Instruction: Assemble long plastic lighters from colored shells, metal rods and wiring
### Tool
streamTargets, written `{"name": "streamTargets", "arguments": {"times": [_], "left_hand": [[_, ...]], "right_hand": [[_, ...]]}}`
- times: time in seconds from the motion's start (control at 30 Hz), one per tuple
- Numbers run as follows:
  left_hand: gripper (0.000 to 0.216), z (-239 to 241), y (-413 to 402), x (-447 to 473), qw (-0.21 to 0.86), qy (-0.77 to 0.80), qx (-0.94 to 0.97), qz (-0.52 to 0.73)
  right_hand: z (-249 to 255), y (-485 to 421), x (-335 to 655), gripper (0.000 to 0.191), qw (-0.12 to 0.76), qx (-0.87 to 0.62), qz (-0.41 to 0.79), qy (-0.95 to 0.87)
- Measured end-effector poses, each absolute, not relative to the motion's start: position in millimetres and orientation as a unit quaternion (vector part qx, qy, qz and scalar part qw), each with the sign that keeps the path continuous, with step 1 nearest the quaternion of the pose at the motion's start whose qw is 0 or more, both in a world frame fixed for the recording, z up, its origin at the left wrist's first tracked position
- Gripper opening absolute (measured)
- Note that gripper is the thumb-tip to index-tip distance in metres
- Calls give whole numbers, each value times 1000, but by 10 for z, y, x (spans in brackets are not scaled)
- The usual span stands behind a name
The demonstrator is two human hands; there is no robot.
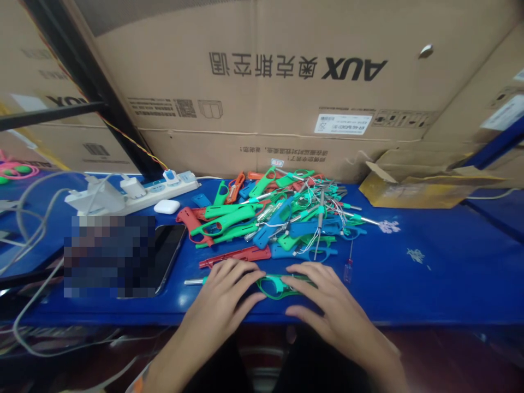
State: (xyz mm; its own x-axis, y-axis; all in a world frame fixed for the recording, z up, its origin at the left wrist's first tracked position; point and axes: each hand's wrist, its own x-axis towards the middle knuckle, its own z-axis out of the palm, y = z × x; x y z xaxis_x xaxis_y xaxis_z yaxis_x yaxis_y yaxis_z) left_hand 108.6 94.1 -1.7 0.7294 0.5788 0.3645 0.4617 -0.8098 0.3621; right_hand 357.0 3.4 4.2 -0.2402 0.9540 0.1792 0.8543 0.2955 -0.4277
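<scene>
our left hand (223, 297) and right hand (329, 305) rest with fingers stretched flat, pinning a green handle piece (273, 287) near the front edge of the table (409, 295) (just before the pile (278, 224)); uneven pressure could skid it off.

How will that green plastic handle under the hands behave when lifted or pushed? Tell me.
Probably light: the green handle is a thin, open plastic frame. Likely stiff, maybe flexing at its slim loop. It lies flat on the blue table under the left hand and right hand, so it should slide, not roll.
</scene>
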Motion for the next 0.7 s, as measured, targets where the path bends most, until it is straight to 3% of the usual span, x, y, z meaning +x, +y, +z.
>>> {"name": "streamTargets", "arguments": {"times": [0.23,0.5,0.7], "left_hand": [[23,-8,935,1104,132,288,919,236],[12,-41,908,1110,116,268,919,265],[23,0,919,1107,130,285,917,249]], "right_hand": [[25,45,3550,43,201,-581,92,-784],[25,74,3512,28,214,-578,82,-784],[14,67,3506,30,218,-576,67,-785]]}}
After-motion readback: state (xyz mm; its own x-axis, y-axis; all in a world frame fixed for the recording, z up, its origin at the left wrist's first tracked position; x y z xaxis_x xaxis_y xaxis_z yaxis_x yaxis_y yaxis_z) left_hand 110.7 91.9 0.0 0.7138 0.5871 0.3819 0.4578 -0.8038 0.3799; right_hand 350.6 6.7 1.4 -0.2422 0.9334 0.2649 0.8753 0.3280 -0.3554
